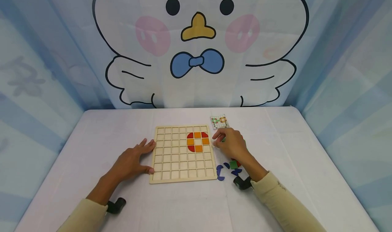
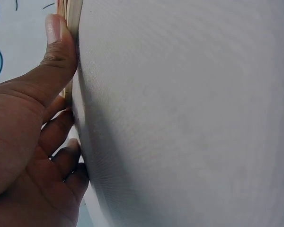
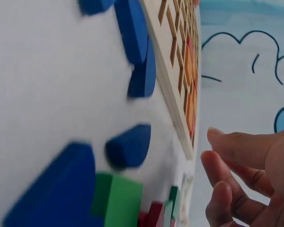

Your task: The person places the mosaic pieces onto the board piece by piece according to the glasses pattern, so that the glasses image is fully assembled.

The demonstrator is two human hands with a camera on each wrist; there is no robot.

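A square wooden grid board (image 1: 171,157) lies on the table, with orange squares (image 1: 198,148) and red rounded pieces (image 1: 191,148) set in its upper right cells. My left hand (image 1: 131,160) rests at the board's left side, fingers spread, with fingertips and thumb against its edge. Just off the board's right edge is my right hand (image 1: 229,143), its thumb and fingers bent. The right wrist view shows a gap between thumb tip and index finger, with nothing between them. Beneath that hand a bit of green piece (image 1: 223,139) shows, mostly hidden.
Several blue rounded pieces (image 1: 219,172) lie along the board's lower right edge. A green block (image 1: 233,165) and red pieces (image 1: 238,163) sit beside them, near the right wrist. Behind the right hand lies a small pattern card (image 1: 219,122). A printed curtain (image 1: 196,89) hangs behind the table.
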